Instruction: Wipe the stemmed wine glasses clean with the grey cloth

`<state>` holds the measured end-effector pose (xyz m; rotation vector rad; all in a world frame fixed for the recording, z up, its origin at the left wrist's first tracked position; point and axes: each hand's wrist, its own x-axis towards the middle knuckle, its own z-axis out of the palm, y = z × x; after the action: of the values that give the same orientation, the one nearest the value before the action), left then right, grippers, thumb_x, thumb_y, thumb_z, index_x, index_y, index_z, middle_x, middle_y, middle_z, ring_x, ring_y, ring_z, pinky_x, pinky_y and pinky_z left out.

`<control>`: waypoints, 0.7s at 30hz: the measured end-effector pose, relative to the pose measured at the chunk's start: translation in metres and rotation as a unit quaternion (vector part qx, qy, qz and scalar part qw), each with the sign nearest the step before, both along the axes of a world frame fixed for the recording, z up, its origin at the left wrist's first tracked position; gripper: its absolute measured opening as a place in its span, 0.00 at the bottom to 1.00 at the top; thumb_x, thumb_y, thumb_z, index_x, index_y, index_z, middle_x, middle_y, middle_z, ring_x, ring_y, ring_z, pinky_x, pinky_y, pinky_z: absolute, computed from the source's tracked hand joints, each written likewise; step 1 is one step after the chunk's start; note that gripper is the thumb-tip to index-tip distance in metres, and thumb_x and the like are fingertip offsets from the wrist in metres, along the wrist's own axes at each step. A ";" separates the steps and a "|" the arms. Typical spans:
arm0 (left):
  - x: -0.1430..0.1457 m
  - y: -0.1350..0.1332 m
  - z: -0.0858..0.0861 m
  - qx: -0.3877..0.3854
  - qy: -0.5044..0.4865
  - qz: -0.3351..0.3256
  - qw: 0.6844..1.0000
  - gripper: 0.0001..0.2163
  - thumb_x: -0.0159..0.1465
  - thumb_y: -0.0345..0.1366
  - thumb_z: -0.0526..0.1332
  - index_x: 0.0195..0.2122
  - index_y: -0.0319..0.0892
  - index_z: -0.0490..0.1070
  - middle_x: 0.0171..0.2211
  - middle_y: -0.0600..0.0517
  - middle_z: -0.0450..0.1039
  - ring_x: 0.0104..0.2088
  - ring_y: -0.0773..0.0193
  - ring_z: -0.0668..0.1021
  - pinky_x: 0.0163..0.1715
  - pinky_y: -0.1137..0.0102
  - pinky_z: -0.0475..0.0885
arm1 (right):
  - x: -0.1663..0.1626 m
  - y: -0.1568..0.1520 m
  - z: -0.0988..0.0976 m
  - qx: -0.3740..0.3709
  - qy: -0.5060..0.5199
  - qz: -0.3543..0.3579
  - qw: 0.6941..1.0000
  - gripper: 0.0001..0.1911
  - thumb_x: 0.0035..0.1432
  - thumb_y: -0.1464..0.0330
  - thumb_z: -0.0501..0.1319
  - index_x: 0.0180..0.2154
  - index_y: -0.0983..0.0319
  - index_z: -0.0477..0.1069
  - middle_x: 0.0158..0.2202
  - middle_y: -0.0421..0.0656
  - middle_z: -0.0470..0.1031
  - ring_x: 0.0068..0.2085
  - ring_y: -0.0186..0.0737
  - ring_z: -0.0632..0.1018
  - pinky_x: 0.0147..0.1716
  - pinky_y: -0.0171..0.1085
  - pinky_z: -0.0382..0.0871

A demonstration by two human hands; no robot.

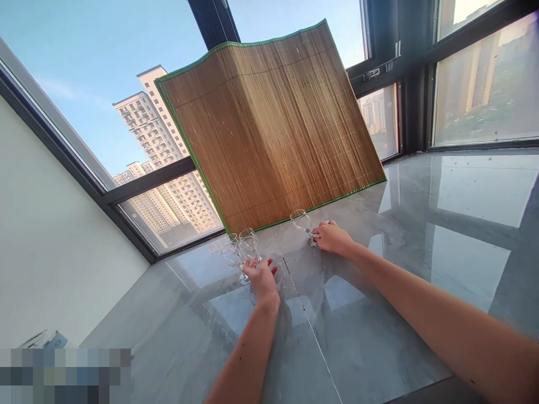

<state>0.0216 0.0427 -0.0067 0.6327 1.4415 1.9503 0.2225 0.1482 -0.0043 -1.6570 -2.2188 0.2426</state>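
Note:
Three small clear stemmed glasses (pixel 240 249) stand close together on the grey marble sill (pixel 379 314). My left hand (pixel 263 279) is closed around the stem of the nearest one of them. A single stemmed glass (pixel 301 220) stands apart to the right, and my right hand (pixel 332 237) is closed on its stem and foot. Both forearms reach forward from the lower edge of the view.
A bamboo mat (pixel 273 123) with green edging leans upright against the window just behind the glasses. Dark window frames (pixel 147 182) and glass panes surround the sill on the far sides. A white wall (pixel 50 252) lies to the left.

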 end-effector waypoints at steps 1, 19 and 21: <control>0.000 0.000 -0.001 -0.004 -0.002 -0.006 1.000 0.24 0.56 0.28 0.60 0.51 0.50 0.53 0.53 0.48 0.62 0.36 0.68 0.79 0.27 0.74 0.75 | 0.001 0.000 0.000 -0.001 0.000 -0.003 1.000 0.15 0.60 0.65 0.54 0.42 0.55 0.78 0.49 0.46 0.72 0.53 0.49 0.66 0.41 0.38 0.65; 0.006 -0.001 -0.003 -0.046 0.093 -0.017 0.994 0.20 0.56 0.31 0.59 0.50 0.49 0.57 0.47 0.49 0.64 0.36 0.67 0.76 0.30 0.73 0.75 | 0.001 0.000 0.004 0.035 -0.012 -0.001 0.999 0.12 0.58 0.67 0.58 0.40 0.55 0.79 0.47 0.46 0.74 0.53 0.48 0.67 0.39 0.36 0.67; 0.007 -0.001 -0.002 -0.052 0.100 -0.018 0.993 0.21 0.56 0.31 0.59 0.50 0.49 0.57 0.46 0.50 0.64 0.36 0.67 0.76 0.30 0.73 0.75 | 0.000 -0.001 0.006 0.034 -0.034 0.011 0.999 0.13 0.58 0.69 0.57 0.40 0.54 0.79 0.48 0.46 0.74 0.53 0.48 0.66 0.39 0.37 0.68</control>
<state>0.0288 0.0413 -0.0092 0.8201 1.6293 1.8118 0.2229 0.1469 0.0017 -1.6276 -2.2690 0.1169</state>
